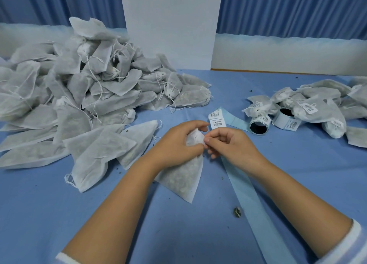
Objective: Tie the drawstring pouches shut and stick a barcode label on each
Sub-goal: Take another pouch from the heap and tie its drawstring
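A white drawstring pouch (182, 179) filled with dried material lies on the blue table in front of me. My left hand (176, 142) grips its gathered neck. My right hand (228, 142) pinches the pouch's top, where the string is, with thumb and fingertips. Just beyond my hands, barcode labels (217, 122) sit on a blue backing strip (250, 194) that runs toward me under my right forearm. Two label rolls (258, 124) lie to the right.
A large heap of unlabelled pouches (79, 88) fills the left and back left. A smaller pile of labelled pouches (317, 106) lies at the right. A white board (170, 25) stands at the back. A crumb of dried material (237, 212) lies near me.
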{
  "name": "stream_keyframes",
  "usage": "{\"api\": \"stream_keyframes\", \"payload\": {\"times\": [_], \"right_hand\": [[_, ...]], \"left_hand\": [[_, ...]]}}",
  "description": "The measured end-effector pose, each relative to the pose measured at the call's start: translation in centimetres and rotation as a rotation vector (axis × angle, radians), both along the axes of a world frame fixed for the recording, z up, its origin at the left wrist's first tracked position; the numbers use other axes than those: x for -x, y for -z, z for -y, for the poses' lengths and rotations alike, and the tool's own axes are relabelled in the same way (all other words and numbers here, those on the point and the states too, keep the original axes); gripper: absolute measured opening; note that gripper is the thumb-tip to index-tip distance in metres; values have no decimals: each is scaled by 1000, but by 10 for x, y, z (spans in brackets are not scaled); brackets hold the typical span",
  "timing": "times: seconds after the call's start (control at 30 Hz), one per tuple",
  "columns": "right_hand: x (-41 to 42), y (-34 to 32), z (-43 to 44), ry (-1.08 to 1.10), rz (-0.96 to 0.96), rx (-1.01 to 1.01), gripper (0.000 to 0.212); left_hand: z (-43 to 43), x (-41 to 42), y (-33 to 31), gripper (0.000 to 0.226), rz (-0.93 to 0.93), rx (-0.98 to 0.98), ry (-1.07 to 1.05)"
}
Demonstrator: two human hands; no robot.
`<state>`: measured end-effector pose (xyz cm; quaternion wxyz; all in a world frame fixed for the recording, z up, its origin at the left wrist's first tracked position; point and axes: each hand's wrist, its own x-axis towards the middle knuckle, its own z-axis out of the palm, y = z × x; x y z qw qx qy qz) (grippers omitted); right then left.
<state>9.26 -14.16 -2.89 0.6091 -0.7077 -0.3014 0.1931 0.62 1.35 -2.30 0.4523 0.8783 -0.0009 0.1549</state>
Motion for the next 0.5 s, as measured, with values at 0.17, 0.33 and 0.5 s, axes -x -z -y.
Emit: {"api": "stream_keyframes", "payload": {"times": [0.17, 0.33, 0.5], "right_hand": [[0, -2, 2, 24, 58, 1, 8], [-1, -6, 3, 70, 81, -13, 5], [0, -6, 5, 78, 40, -52, 21]], "left_hand": [[-3, -1, 3, 58, -7, 61, -59], [-6, 0, -2, 40, 10, 95, -140], [-6, 2, -10, 25, -28, 216, -82]]}}
